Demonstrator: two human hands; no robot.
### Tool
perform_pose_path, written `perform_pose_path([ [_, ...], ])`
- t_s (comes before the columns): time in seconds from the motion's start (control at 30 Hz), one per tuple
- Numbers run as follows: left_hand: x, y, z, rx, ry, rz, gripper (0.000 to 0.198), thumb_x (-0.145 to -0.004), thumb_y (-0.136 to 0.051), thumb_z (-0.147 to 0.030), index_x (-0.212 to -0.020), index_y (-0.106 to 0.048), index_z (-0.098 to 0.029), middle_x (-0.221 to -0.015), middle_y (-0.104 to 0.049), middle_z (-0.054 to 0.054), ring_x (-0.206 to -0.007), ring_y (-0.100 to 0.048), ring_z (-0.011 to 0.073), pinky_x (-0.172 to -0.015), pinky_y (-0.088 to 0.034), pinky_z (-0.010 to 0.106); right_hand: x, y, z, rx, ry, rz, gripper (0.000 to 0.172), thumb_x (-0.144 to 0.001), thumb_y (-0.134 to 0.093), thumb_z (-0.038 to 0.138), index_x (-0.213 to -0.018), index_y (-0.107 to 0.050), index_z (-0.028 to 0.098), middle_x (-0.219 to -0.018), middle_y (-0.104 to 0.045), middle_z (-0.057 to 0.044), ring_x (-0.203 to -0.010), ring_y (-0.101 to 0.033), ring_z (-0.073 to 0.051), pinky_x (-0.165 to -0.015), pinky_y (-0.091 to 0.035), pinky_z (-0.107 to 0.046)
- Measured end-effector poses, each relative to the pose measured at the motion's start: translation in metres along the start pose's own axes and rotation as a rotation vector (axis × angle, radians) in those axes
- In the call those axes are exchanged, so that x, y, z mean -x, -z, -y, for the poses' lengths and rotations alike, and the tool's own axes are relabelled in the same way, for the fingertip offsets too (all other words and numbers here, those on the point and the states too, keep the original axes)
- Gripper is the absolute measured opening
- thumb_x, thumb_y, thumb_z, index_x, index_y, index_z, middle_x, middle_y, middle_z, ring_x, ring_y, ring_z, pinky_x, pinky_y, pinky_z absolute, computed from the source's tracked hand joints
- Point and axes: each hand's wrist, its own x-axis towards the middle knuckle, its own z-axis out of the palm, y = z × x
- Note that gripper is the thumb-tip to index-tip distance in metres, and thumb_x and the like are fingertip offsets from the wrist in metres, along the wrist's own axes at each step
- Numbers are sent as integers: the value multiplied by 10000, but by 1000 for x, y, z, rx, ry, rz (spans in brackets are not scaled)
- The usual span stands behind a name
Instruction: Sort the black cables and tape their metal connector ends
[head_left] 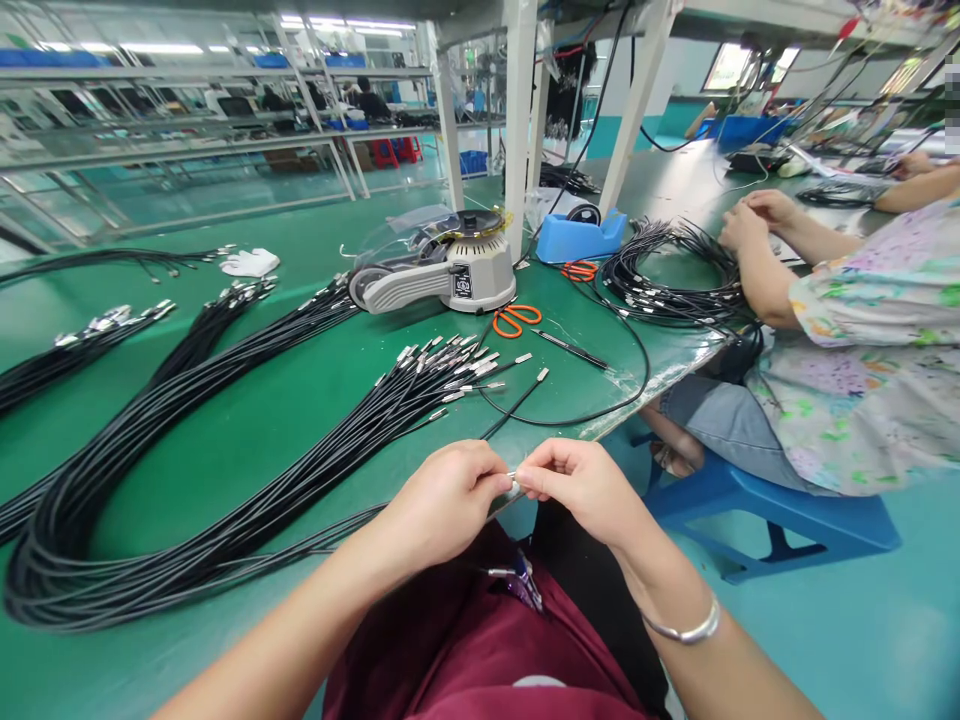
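Note:
At the table's front edge my left hand and my right hand meet, both closed in a pinch. A small silvery cable connector shows between their fingertips; most of it is hidden. Just beyond my left hand a single black cable with a metal end lies on the table. To the left of it a large bundle of black cables with silvery connectors curves round in a U. Several loose cables run in beneath my left wrist.
On the green table stand a round tape dispenser and a blue tape holder. Orange-handled scissors, a black pen-like tool and a white glove lie about. A co-worker sits at right beside coiled cables.

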Motion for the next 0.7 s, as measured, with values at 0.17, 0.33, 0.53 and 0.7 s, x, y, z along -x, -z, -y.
perform_pose_path([
  [0.17, 1, -9, 1, -32, 1, -30, 222, -850, -484, -228, -735, -667, -179, -759, -639, 28, -771, -575, 160, -702, -404, 245, -1, 0, -4, 9, -7, 20, 135, -736, -667, 256, -683, -643, 134, -618, -632, -10, -583, -559, -118, -577, -444, -239],
  [0.33, 5, 0, 0, -23, -25, 109, 228, -845, -486, -262, -774, -693, -198, -780, -673, 27, -749, -598, 162, -682, -415, 237, 7, 1, -7, -25, -104, 86, 151, -746, -653, 280, -704, -638, 135, -636, -635, -20, -602, -571, -132, -609, -469, -256],
  [0.53, -27, 15, -4, -159, -1, -178, 251, -888, -430, -312, -930, -653, -207, -903, -679, 42, -833, -608, 186, -759, -427, 276, 34, 8, -18, 187, -190, 174, 167, -759, -580, 227, -637, -674, 163, -619, -670, -29, -598, -591, -146, -574, -438, -231],
  [0.7, -95, -7, -5, -269, 35, -279, 229, -836, -524, -264, -946, -629, -94, -963, -638, 166, -973, -584, 289, -862, -416, 391, 38, 27, -17, 377, -226, 172, 213, -775, -570, 272, -619, -674, 169, -622, -691, -33, -584, -602, -150, -560, -425, -232],
])
